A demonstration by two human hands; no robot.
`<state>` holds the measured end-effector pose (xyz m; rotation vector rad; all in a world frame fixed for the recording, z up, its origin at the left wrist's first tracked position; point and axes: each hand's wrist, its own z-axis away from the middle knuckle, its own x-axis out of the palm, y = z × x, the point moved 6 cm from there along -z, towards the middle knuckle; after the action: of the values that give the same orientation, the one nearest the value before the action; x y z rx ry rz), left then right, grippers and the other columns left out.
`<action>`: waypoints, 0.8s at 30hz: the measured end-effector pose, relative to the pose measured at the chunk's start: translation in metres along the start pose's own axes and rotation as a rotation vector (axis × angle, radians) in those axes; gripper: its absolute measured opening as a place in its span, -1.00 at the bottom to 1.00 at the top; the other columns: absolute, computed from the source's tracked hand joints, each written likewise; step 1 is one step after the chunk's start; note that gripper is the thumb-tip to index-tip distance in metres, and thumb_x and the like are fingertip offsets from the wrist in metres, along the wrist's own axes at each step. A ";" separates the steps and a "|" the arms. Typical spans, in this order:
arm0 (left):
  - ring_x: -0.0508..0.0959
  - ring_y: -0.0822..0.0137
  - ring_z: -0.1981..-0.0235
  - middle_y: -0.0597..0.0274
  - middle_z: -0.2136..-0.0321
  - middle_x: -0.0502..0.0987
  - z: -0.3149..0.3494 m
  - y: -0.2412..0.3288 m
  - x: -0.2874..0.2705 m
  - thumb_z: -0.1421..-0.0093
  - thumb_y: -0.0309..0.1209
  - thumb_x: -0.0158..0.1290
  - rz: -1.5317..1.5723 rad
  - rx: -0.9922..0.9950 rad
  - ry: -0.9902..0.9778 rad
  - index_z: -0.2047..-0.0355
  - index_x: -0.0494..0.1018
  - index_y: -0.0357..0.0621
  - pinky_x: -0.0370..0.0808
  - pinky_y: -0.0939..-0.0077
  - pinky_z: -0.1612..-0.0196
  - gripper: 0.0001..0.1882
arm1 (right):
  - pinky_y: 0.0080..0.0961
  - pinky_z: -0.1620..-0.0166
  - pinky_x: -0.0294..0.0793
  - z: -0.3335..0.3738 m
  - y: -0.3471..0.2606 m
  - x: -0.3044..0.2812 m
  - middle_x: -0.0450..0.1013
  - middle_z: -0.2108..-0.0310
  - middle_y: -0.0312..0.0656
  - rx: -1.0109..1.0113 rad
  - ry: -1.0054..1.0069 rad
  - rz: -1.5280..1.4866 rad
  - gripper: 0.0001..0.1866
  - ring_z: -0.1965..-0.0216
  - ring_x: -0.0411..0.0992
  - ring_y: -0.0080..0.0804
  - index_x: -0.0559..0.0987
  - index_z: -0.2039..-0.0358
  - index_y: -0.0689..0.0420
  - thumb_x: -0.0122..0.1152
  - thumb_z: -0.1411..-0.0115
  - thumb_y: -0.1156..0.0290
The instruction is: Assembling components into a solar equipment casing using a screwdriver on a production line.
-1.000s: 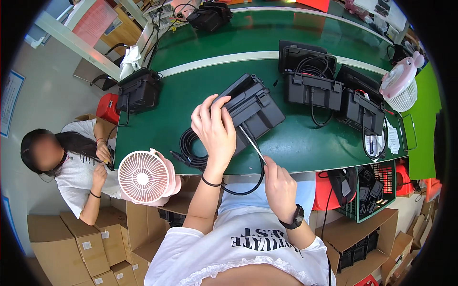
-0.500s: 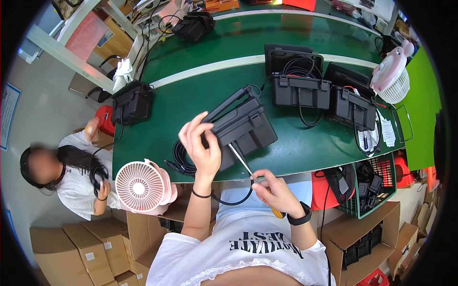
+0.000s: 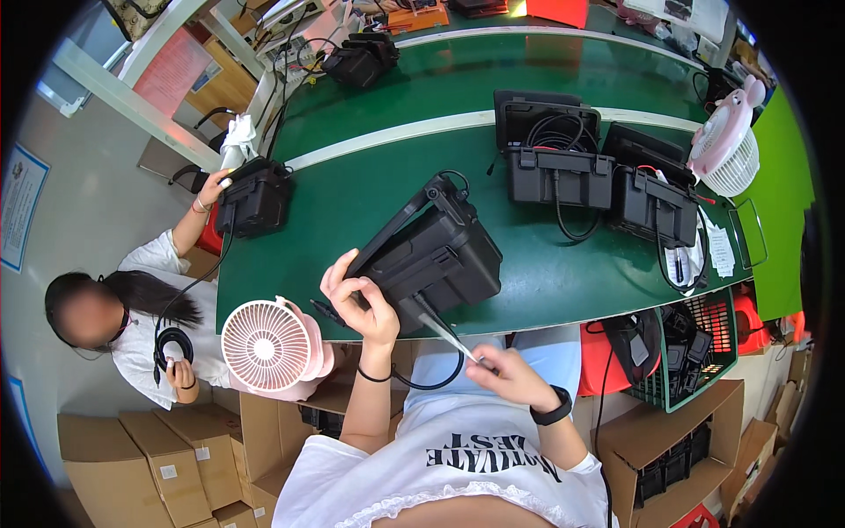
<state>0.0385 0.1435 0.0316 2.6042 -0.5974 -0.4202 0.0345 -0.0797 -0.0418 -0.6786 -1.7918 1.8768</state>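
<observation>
A black plastic case [image 3: 453, 251] with latches and a raised, narrow lid or handle frame is tilted up over the near table edge. My left hand [image 3: 370, 304] grips its near left corner, fingers curled around the edge. Pinched in my right hand [image 3: 510, 378] is a screwdriver [image 3: 444, 327] with a silver shaft; its tip meets the case's near side, and its handle is hidden by the hand. A black cable [image 3: 431, 385] loops below the case toward my lap.
Two open black cases [image 3: 560, 176] [image 3: 653, 211] with cables stand at right, near a pink-white fan [image 3: 726, 150]. Another pink fan [image 3: 264, 343] is at the near left edge. At left, a co-worker's hand [image 3: 211, 187] touches a black case [image 3: 253, 201]. A green basket [image 3: 726, 348] sits at lower right.
The case has tipped and come nearer to me, with my left hand lower. My right hand has moved slightly down with the screwdriver. The co-worker's hand has reached the left case.
</observation>
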 end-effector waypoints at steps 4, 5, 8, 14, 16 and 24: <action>0.35 0.10 -0.03 -0.08 -0.02 0.44 0.001 0.011 0.000 -0.12 -0.66 0.01 -0.054 0.090 -0.010 0.28 0.19 -0.10 0.25 0.23 -0.12 -0.73 | -0.71 0.52 0.18 0.003 0.005 -0.033 0.29 0.67 -0.48 -0.083 0.381 -0.279 -0.86 0.60 0.20 -0.78 0.44 0.41 0.17 0.21 -0.24 0.46; 0.34 0.07 -0.02 -0.05 -0.02 0.44 0.004 0.015 -0.001 -0.08 -0.62 0.09 -0.081 0.124 -0.020 0.28 0.19 -0.07 0.25 0.21 -0.11 -0.69 | -0.74 0.54 0.15 0.004 0.006 -0.043 0.29 0.66 -0.51 -0.084 0.480 -0.299 -0.86 0.61 0.18 -0.81 0.41 0.42 0.14 0.18 -0.26 0.47; 0.25 0.19 0.12 0.35 0.16 0.40 0.020 0.034 -0.001 0.32 -0.11 0.51 -0.237 0.397 -0.020 0.54 0.31 0.29 0.21 0.30 0.00 -0.48 | -0.78 0.59 0.12 0.003 0.010 -0.071 0.29 0.66 -0.49 -0.110 0.716 -0.318 -0.84 0.66 0.19 -0.82 0.37 0.42 0.15 0.13 -0.30 0.45; 0.30 0.34 0.17 0.49 0.11 0.49 0.008 0.016 0.040 0.13 -0.09 0.38 -0.584 0.590 -0.002 0.42 0.58 0.53 0.20 0.29 0.06 -0.77 | -0.75 0.74 0.03 -0.023 0.006 -0.099 0.17 0.72 -0.46 -0.145 0.791 -0.369 -0.83 0.78 0.05 -0.77 0.31 0.35 0.09 0.02 -0.38 0.36; 0.32 0.31 0.13 0.47 0.09 0.49 -0.013 -0.010 0.052 0.10 -0.12 0.34 -0.699 0.501 0.008 0.48 0.57 0.47 0.20 0.29 0.08 -0.83 | -0.75 0.76 0.04 -0.027 0.007 -0.100 0.16 0.73 -0.46 -0.121 0.733 -0.353 -0.83 0.79 0.05 -0.77 0.32 0.35 0.09 0.01 -0.38 0.33; 0.35 0.24 -0.01 0.46 0.08 0.41 -0.094 -0.119 0.051 -0.07 -0.35 0.13 -1.154 0.007 0.138 0.49 0.52 0.35 0.14 0.05 -0.07 -0.87 | -0.73 0.76 0.07 -0.017 0.027 -0.115 0.14 0.73 -0.40 -0.155 0.726 -0.590 -0.86 0.79 0.06 -0.70 0.29 0.30 0.06 -0.03 -0.40 0.33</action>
<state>0.1583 0.2486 0.0458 2.6867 1.0163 -0.5381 0.1342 -0.1405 -0.0643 -0.6699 -1.4338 0.9414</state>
